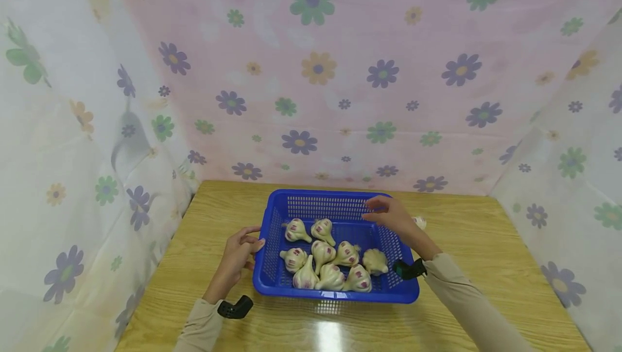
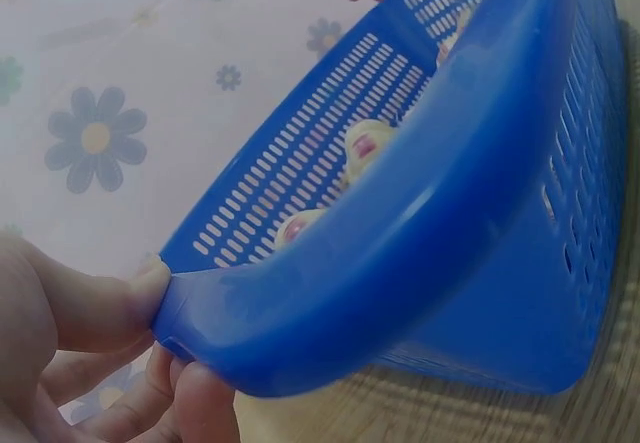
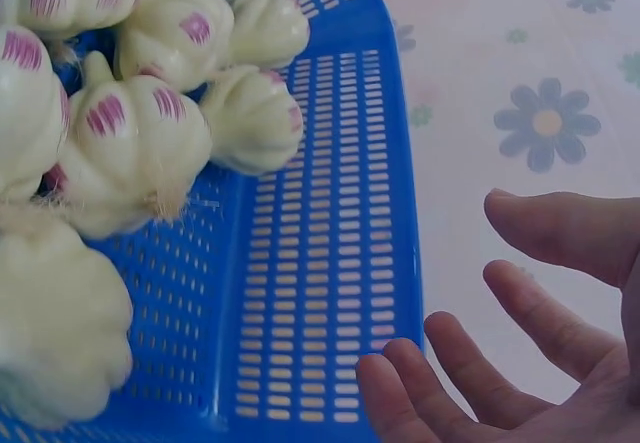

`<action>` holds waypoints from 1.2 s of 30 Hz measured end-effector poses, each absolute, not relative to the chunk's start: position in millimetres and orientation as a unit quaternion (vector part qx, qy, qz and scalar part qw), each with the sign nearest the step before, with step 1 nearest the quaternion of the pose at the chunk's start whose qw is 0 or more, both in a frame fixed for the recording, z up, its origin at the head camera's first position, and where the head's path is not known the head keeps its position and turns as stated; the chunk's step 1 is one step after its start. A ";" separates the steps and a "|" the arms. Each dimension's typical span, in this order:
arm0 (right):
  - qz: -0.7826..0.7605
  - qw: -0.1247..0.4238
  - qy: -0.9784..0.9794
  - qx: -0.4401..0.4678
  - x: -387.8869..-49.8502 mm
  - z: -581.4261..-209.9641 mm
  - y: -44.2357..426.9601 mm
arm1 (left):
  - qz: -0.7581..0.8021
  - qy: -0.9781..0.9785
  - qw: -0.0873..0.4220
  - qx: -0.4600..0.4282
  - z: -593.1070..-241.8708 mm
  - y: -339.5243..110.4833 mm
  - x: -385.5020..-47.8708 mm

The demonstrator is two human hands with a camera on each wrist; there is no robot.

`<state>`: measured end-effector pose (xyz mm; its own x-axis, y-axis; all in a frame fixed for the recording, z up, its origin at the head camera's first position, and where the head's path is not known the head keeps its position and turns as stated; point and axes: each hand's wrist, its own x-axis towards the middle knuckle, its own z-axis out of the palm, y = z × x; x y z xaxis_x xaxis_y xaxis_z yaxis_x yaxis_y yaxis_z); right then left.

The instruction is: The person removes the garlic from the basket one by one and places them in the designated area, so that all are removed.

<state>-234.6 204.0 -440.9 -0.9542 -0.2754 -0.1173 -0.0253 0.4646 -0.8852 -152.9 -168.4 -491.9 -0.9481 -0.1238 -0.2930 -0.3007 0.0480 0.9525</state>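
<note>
A blue plastic basket [image 1: 335, 295] with slotted walls sits on the wooden table, several garlic bulbs [image 1: 332, 276] lying inside it. On its left end my left hand [image 1: 235, 255] pinches the rim, thumb above and fingers underneath, as the left wrist view shows at the rim's corner [image 2: 215, 328]. Over the basket's far right corner hovers my right hand [image 1: 396, 220], holding nothing. Its fingers are spread and slightly bent in the right wrist view, beside the basket's edge [image 3: 410, 223]. One pale garlic bulb [image 3: 60, 323] there shows its rounded side.
Outside the basket, a single garlic bulb [image 1: 419, 223] lies on the table [image 1: 476, 244] to the right, partly hidden by my right wrist. Flower-printed cloth [image 1: 345, 103] hangs behind the table and along both sides.
</note>
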 end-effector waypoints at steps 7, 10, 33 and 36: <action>-0.518 0.150 0.838 -0.080 -233.9 -446.5 187.8 | 0.676 0.719 0.063 -0.149 -492.8 -169.0 -153.4; -0.527 0.163 0.831 -0.068 -235.6 -451.5 179.6 | 0.677 0.719 0.060 -0.145 -493.3 -169.6 -153.0; -0.536 0.209 0.817 -0.031 -244.8 -492.8 118.5 | 0.673 0.724 0.055 -0.140 -495.5 -170.2 -151.9; -0.532 0.214 0.819 -0.028 -246.0 -495.7 113.1 | 0.674 0.723 0.056 -0.140 -495.1 -170.3 -151.5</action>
<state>-246.0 113.1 -495.7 -0.9067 -0.2744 -0.3204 0.1812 0.4326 -0.8832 -151.5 -170.3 -495.1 -0.9548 -0.1267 -0.2689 -0.2771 0.0524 0.9594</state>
